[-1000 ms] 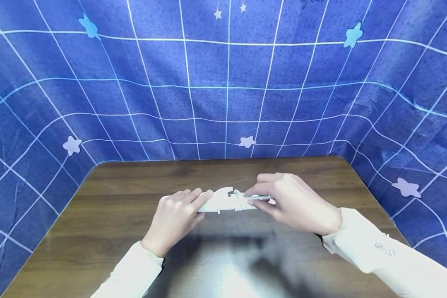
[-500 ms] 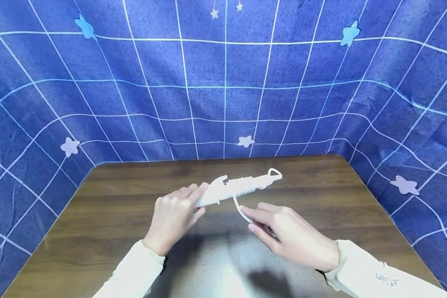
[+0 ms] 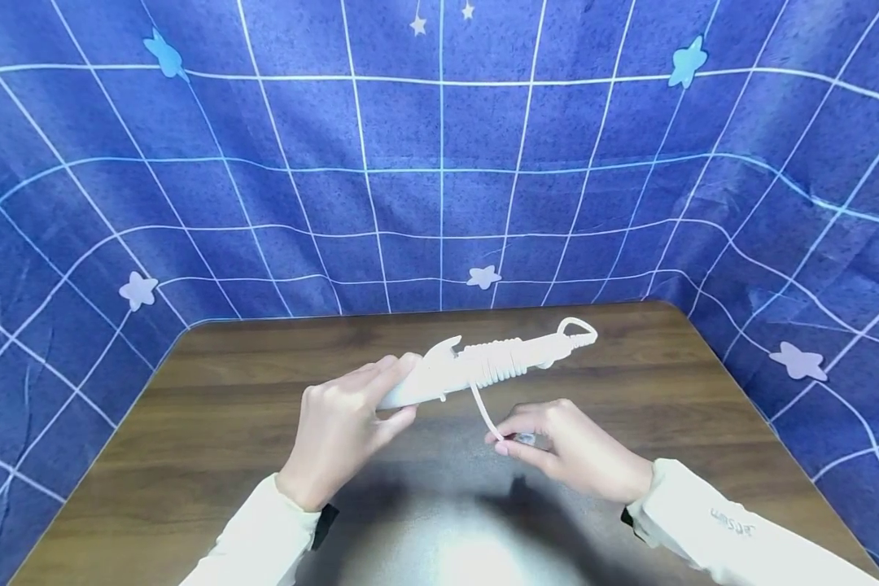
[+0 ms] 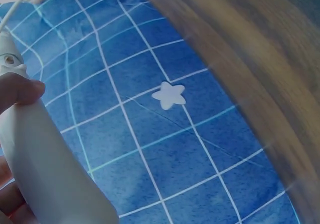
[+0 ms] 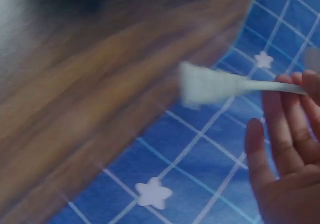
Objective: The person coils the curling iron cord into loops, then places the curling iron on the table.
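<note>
My left hand [image 3: 347, 427] grips the thick end of a white wand-shaped appliance [image 3: 439, 370], which resembles a hair curler with a curved lever and a small peg. It is held tilted over the table, thin end up to the right. White cord [image 3: 492, 363] is wound in several turns round its handle, and a bare loop stands at the far tip. From the coils a loose length runs down to my right hand [image 3: 567, 452], pinched between thumb and fingers. In the left wrist view the thumb [image 4: 22, 89] presses the smooth body. The right wrist view shows the cord [image 5: 275, 86] meeting a blurred flared white piece [image 5: 210, 85].
A brown wood-grain table [image 3: 249, 358] lies beneath both hands, with a bright glare and dark shadows at its near side. Blue cloth [image 3: 410, 203] with white grid lines and stars encloses the back and both sides.
My right hand has moved from the coils down toward me, drawing out a length of cord. The appliance's thin end has swung up and to the right in my left hand.
</note>
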`<state>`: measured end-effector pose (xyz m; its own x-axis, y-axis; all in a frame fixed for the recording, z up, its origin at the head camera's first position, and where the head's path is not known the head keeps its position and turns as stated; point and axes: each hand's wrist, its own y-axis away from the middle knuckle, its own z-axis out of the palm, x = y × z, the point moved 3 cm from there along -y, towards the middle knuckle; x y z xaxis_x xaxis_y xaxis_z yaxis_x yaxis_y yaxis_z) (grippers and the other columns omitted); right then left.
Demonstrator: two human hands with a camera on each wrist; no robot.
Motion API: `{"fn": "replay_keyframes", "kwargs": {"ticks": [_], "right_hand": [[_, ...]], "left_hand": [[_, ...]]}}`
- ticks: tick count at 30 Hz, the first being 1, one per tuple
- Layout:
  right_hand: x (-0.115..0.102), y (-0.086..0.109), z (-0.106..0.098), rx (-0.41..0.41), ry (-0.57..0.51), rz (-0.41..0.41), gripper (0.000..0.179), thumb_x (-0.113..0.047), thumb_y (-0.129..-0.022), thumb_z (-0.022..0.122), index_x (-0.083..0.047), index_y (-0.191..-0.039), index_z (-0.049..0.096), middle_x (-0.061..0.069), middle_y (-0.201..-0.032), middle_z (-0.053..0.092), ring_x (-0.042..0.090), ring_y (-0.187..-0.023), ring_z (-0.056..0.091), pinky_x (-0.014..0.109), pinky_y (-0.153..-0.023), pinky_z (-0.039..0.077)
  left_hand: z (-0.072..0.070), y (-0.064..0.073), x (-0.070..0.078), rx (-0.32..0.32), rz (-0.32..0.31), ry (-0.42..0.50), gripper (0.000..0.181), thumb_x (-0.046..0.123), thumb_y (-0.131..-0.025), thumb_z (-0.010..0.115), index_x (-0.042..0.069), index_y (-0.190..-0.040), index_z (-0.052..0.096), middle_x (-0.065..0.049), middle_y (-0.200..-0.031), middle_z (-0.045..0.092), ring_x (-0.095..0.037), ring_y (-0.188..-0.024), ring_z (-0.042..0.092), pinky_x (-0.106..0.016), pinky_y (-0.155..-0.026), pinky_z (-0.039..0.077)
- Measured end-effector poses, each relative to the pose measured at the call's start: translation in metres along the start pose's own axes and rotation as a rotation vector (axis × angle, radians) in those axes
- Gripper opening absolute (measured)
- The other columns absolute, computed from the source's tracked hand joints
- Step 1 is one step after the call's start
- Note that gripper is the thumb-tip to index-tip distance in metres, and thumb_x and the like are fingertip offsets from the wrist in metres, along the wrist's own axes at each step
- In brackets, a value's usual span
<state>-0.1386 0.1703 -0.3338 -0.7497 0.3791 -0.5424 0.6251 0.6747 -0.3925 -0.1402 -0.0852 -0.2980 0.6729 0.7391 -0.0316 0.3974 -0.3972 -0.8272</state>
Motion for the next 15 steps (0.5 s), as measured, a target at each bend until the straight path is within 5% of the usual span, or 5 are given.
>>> {"fn": "replay_keyframes", "kwargs": {"ticks": [10,15], "right_hand": [[0.038,0.006,0.01,-0.117,0.052,-0.078,0.02,-0.013,-0.097,0.066,-0.013,-0.114,0.078,-0.01,-0.106,0.075,0.005,-0.097,0.067,0.028,-0.085,0.053],[0.05,0.007,0.005,-0.031,0.084,-0.073,0.02,-0.015,-0.093,0.071,-0.015,-0.113,0.077,-0.006,-0.106,0.076,0.008,-0.098,0.069,0.031,-0.086,0.055]], "left_hand": [[-0.008,-0.001,0.005,0.014,0.01,0.068,0.051,0.011,-0.063,0.084,0.019,-0.112,0.072,0.0,-0.089,0.074,-0.015,-0.064,0.069,-0.033,-0.044,0.049],[-0.009,-0.001,0.008,0.007,0.071,0.101,0.056,0.011,-0.06,0.087,0.018,-0.114,0.074,-0.001,-0.092,0.076,-0.018,-0.071,0.072,-0.035,-0.052,0.055]]}}
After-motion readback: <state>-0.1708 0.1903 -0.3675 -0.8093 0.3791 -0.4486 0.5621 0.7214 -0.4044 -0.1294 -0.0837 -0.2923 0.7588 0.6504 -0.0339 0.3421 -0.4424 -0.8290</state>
